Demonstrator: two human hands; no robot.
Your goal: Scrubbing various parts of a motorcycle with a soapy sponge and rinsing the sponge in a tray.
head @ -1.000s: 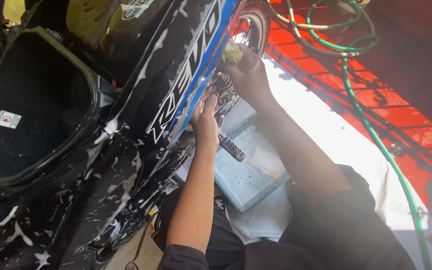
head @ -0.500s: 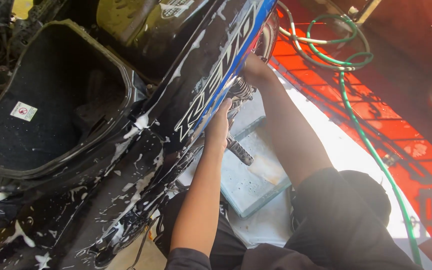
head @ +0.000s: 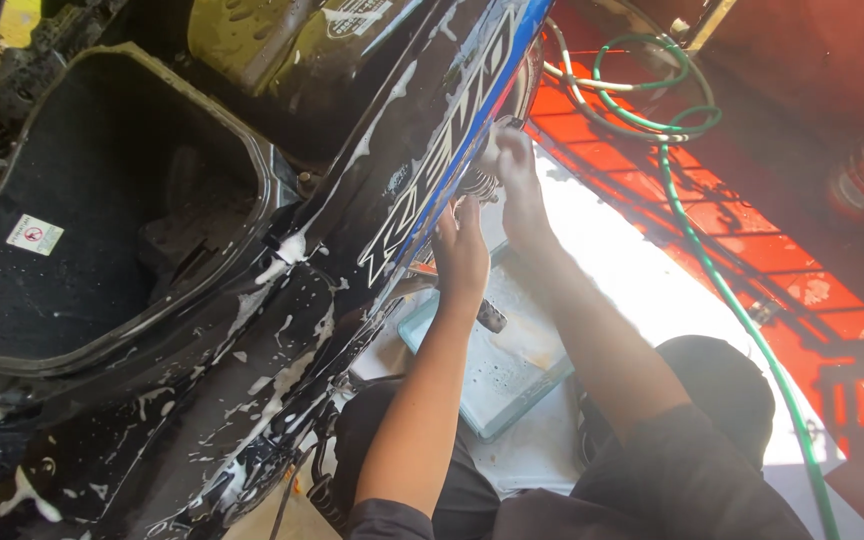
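Item: glossy black motorcycle side panel (head: 282,330) with a blue stripe and white lettering, smooth moulded plastic, curved along its length. It is flecked and streaked with white soap foam over most of the visible area; judged from this, the soaping of the bodywork is well advanced, while no rinsing is seen to have been done, since the foam lies undisturbed on the panel.

Item: open under-seat storage tub (head: 102,220), matt black plastic, deep and oval, with a raised rim and a small white sticker inside. Only a few flecks of foam are seen on its rim.

Item: left hand (head: 460,255), laid flat with fingers together against the lower edge of the panel, just below the blue stripe; nothing is seen to be gripped in it.

Item: right hand (head: 514,165), placed further along, at the coiled metal spring of the rear shock absorber (head: 479,185) beside the wheel. It is curled against something pale; whether a sponge or cloth is clamped in it cannot be told. The work is judged to be at the parts under the panel's edge.

Item: pale blue-green rectangular plastic basin (head: 512,375), shallow, wet, with foam specks, lying on the floor below the forearms.

Item: green rubber hose (head: 732,300), thin and flexible, looped near the wheel and trailed across the red metal floor grating (head: 812,290); it lies unheld, well apart from both hands.
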